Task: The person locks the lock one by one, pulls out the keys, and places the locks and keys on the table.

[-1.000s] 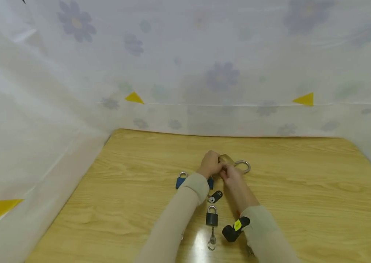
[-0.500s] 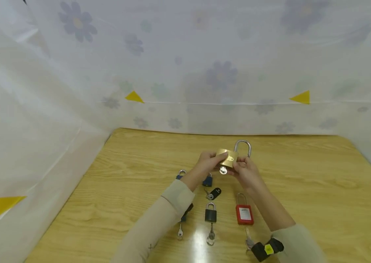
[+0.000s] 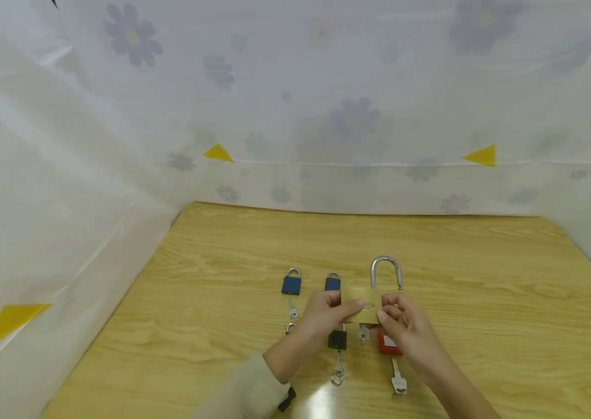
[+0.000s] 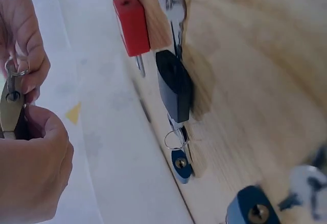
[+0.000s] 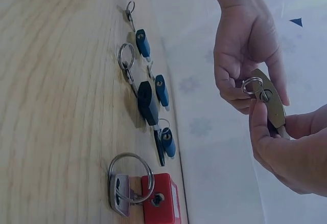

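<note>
Both hands hold a brass padlock [image 3: 360, 299] over the table, its face up in the head view. Its silver shackle [image 3: 386, 259] is swung out to the right, one leg free of the body. A key [image 4: 12, 83] with a split ring sits in the keyhole at the base, seen in both wrist views. My left hand [image 3: 317, 321] grips the left side of the body, thumb across the face. On the opposite side, my right hand [image 3: 411, 326] pinches the right edge between thumb and fingers. Part of the body is hidden behind the fingers.
Two blue padlocks [image 3: 291, 285] lie left of the hands. A black padlock [image 3: 337, 340] with a ringed key [image 3: 338, 370] is below, beside a red padlock [image 3: 390, 344] with its own key [image 3: 399, 383]. White flowered sheeting [image 3: 353, 186] stands along the table's far edge [image 3: 353, 215].
The brass padlock has come nearer to me, and its tilt has changed so that its face shows. Both hands moved along with it, uncovering the blue padlocks.
</note>
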Demonstrator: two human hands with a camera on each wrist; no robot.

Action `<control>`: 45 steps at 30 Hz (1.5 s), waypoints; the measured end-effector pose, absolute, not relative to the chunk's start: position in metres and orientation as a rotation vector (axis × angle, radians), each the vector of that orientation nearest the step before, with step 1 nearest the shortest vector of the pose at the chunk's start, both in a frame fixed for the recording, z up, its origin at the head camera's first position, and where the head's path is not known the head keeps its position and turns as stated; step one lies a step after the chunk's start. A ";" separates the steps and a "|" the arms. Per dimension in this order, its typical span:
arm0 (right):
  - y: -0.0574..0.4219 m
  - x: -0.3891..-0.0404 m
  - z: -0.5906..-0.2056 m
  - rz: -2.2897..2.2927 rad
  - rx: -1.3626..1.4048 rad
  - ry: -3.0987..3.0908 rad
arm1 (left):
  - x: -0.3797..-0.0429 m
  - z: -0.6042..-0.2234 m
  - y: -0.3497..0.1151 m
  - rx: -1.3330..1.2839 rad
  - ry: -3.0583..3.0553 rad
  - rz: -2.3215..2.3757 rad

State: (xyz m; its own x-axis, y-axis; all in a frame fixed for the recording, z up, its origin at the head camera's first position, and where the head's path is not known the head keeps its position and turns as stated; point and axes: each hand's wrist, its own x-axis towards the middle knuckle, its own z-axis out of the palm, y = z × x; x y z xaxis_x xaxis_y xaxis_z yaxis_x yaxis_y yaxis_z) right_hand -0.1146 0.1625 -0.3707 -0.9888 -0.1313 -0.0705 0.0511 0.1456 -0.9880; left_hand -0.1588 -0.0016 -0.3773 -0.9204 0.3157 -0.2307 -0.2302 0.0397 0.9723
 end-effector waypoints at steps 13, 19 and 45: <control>0.154 -0.096 -0.382 -2.029 -0.109 2.253 | -0.137 -0.383 -0.005 0.036 1.799 2.014; 0.155 -0.099 -0.381 -2.033 -0.072 2.218 | -0.140 -0.383 -0.006 0.030 1.774 2.043; 0.176 -0.158 -0.394 -2.348 -1.107 0.628 | -0.132 -0.378 -0.016 0.287 1.257 2.050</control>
State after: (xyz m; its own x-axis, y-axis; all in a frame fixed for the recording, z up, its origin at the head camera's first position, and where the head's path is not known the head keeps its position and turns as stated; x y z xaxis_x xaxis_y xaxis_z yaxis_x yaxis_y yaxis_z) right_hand -0.1584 0.1761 -0.3937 -0.5663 -0.5833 0.5823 0.2150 -0.7866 -0.5788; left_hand -0.1323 -0.0156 -0.3779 -0.7274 0.6658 -0.1665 -0.4501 -0.2797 0.8480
